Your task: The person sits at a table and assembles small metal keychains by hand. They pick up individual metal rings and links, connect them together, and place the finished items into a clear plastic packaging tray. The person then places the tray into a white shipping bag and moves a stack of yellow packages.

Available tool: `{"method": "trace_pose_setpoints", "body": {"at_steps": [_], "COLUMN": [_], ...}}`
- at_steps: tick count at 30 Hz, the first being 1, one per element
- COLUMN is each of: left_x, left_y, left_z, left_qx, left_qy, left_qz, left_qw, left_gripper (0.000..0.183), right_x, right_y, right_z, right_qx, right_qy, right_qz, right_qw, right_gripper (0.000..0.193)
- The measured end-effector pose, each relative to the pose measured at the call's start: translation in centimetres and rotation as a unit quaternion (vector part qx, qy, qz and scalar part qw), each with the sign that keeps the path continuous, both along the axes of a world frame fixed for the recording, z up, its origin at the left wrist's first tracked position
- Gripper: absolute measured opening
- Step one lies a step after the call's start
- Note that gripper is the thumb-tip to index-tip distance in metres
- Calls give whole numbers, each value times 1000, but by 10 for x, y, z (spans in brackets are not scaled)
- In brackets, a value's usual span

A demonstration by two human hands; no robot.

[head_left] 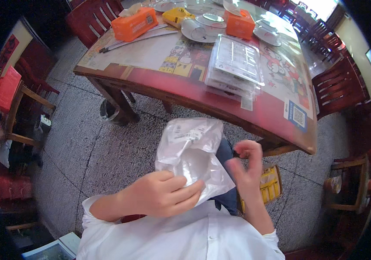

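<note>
My left hand [163, 195] is closed on the near edge of a translucent white plastic bag [189, 141], its fingers bent over the film. The bag is held above my lap, with a printed label on its far part; whatever may be inside it cannot be made out. To the right of the bag, my right hand [248, 167] is raised and apart from it. Its thumb and curled fingers stand apart with nothing seen between them, slightly smeared by motion.
Before me stands a wooden table [150, 71] bearing a stack of clear plastic packs [235, 60], orange tissue boxes [134, 24], a yellow packet [177, 17] and wrapped dishes [202, 30]. A yellow-and-brown box [270, 185] lies low at the right. A lined bin [108, 111] stands under the table.
</note>
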State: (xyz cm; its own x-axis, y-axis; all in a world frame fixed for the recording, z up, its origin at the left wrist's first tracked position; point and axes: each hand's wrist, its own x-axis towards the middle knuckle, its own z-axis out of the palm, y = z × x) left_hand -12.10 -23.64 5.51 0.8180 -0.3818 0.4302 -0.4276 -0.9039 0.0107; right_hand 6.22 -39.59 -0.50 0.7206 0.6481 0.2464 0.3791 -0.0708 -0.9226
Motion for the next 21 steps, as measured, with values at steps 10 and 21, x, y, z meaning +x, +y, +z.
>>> {"method": "trace_pose_setpoints", "body": {"at_steps": [10,21], "left_x": [-16,1], "left_y": [8,36], "left_z": [-54,-28], "left_qx": [8,-7], "left_qy": [111,-3], "left_qz": [136,346], "left_qw": [984,938], "left_gripper": [39,44], "right_x": [-5,4], "right_y": [37,58], "right_z": [-57,-17], "right_qx": [-310,-182], "right_qy": [-174,-150], "right_qz": [126,132], "right_qw": [926,963], "right_gripper": [24,22]}}
